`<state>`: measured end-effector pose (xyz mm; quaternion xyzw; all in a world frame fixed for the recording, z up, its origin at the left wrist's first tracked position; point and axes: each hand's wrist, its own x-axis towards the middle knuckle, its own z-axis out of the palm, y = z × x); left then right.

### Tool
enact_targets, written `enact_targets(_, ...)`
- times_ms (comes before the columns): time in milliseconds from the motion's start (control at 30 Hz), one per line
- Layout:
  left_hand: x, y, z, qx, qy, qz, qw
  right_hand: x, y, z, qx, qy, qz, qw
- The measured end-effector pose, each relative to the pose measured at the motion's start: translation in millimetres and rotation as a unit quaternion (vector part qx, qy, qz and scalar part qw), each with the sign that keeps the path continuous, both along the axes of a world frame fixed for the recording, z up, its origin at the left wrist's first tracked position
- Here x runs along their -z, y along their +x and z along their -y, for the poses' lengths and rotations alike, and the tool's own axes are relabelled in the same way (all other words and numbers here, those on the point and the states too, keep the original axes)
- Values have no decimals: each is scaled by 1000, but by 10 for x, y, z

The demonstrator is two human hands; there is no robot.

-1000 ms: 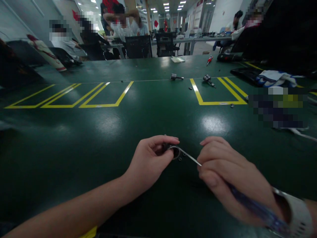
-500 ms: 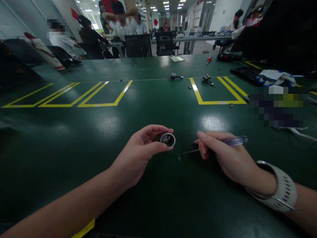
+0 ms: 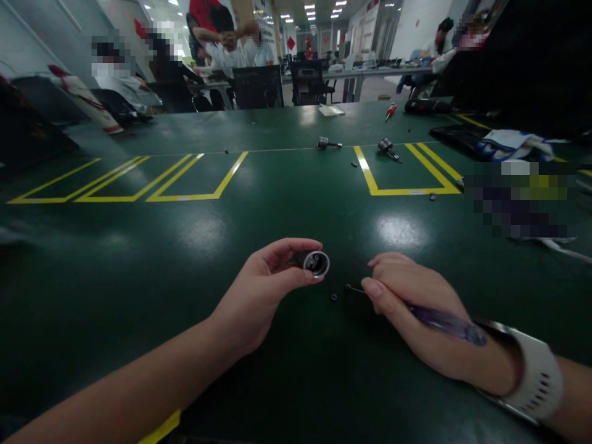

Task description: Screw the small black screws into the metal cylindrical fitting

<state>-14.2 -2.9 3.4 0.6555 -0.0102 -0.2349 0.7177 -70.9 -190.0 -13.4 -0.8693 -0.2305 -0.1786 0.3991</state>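
Observation:
Between the thumb and fingers of my left hand [image 3: 268, 280] is a round metal housing [image 3: 316, 264], its open end tilted toward me with small parts inside. My right hand [image 3: 416, 296] is closed around a screwdriver [image 3: 444, 324] with a clear purplish handle. Its thin shaft points left from my fingertips, and a small dark ring-like piece [image 3: 348, 287] sits at the tip. A small nut [image 3: 333, 297] lies on the green table [image 3: 277, 382] just below the housing, apart from both hands.
Two metal parts with shafts [image 3: 328, 143] [image 3: 388, 148] lie farther back. Small dark pieces [image 3: 354, 164] [image 3: 432, 197] are near the yellow tape [image 3: 411, 192]. A red screwdriver [image 3: 391, 111] and a white-and-blue cloth [image 3: 515, 146] are at the back right. People sit beyond the table.
My right hand has turned and moved slightly right and down. The screwdriver handle has swung lower, and its tip has shifted a little right. My left hand keeps the housing almost in place.

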Motion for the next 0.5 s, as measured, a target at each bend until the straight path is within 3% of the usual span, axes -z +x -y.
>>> enact_targets(133,21,-3,-4,7,9,2,1000,-57,-67,24,-32,29,78,996)
enact_targets(233,54,-20,4,13,10,7,1000,-84,-111,6,-68,7,103,992)
enact_targets(500,84,-102,68,18,-2,10,1000,77,-97,-80,-75,-58,84,992)
